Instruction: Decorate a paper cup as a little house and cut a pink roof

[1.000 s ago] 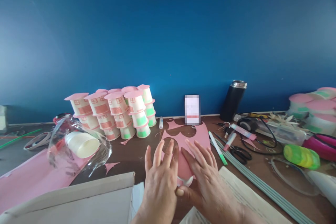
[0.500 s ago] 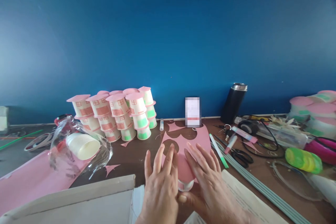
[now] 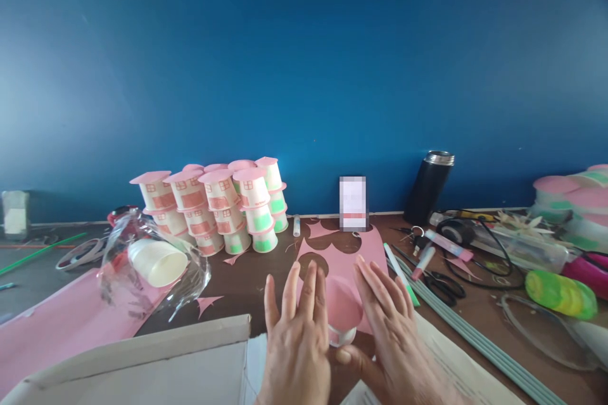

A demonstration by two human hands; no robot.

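Note:
Between my hands stands a small white paper cup [image 3: 342, 336] with a round pink paper disc [image 3: 344, 304] on its top. My left hand [image 3: 299, 335] is open on the left, its fingers stretched forward beside the disc. On the other side my right hand [image 3: 396, 335] is also open, fingers extended and thumb pointing inward in front of the cup. Whether either hand touches the disc's edge I cannot tell. Beneath and beyond them lies a pink paper sheet [image 3: 335, 253] with rounded cut-outs.
Stacked decorated cups [image 3: 218, 209] stand at left, near a clear plastic bag [image 3: 194, 272] of cups. To the right are a black flask [image 3: 427, 190], scissors [image 3: 441, 288], a green marker [image 3: 403, 275] and grey-green sticks [image 3: 479, 335]. A cardboard box [image 3: 142, 354] occupies the front left.
My hands have moved apart a little, the right one shifting rightward off the disc, so more of the pink disc shows. The whole view has shifted slightly.

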